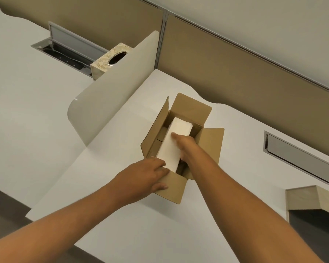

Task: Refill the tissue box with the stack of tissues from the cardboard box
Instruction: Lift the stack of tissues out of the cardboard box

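Note:
An open brown cardboard box [190, 111] stands on the white desk, its flaps spread outward. Inside lies a white stack of tissues [176, 138], tilted with its near end raised. My right hand [184, 144] reaches into the box and grips the stack from the right side, thumb on top. My left hand [150, 174] rests on the box's near flap, its fingertips touching the near end of the stack. The patterned beige tissue box [106, 62], with a dark oval opening on top, sits on the neighbouring desk behind a curved divider.
A curved cream divider panel [110, 92] separates the two desks. Tan partition walls [235, 76] run along the back. Cable trays are set into the desks at the far left [65, 52] and at the right [300, 154]. A pale wooden cabinet [315, 200] stands at the lower right.

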Demonstrator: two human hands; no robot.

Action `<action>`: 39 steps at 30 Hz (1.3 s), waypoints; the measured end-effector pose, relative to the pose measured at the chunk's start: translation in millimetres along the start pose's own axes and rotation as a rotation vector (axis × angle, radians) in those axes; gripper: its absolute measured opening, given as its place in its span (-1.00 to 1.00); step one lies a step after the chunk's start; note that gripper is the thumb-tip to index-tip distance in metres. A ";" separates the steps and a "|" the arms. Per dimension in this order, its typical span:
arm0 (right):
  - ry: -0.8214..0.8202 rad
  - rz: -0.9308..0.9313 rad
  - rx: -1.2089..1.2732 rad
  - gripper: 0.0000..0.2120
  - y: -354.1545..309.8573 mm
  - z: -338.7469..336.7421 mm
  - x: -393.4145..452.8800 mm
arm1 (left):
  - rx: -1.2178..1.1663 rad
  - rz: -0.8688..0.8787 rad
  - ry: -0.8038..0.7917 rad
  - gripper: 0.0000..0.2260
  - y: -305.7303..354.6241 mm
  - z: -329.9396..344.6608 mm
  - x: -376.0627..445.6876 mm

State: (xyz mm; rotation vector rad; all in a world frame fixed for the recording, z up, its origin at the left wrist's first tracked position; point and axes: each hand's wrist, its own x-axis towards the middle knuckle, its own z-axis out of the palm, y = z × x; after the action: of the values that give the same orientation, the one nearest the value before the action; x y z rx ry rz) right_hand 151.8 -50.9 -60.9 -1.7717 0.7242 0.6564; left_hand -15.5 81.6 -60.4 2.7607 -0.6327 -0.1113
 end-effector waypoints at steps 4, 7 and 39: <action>-0.046 0.053 -0.074 -0.35 -3.3 -4.3 -1.0 | 0.139 0.137 0.024 -0.37 -6.3 8.9 -10.8; -0.075 0.084 -0.119 -0.38 -5.0 -9.6 -0.9 | 0.226 0.227 -0.047 -0.26 -9.1 18.6 -21.1; -0.316 -0.143 0.396 -0.43 -47.1 -95.4 -73.5 | 0.083 0.204 0.276 -0.48 3.2 -18.9 -29.4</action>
State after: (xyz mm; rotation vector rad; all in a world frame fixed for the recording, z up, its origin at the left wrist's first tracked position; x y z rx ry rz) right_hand 146.1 -118.3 49.3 -1.3055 0.4667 0.6282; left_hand -40.5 97.0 -41.2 2.6982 -0.8516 0.3421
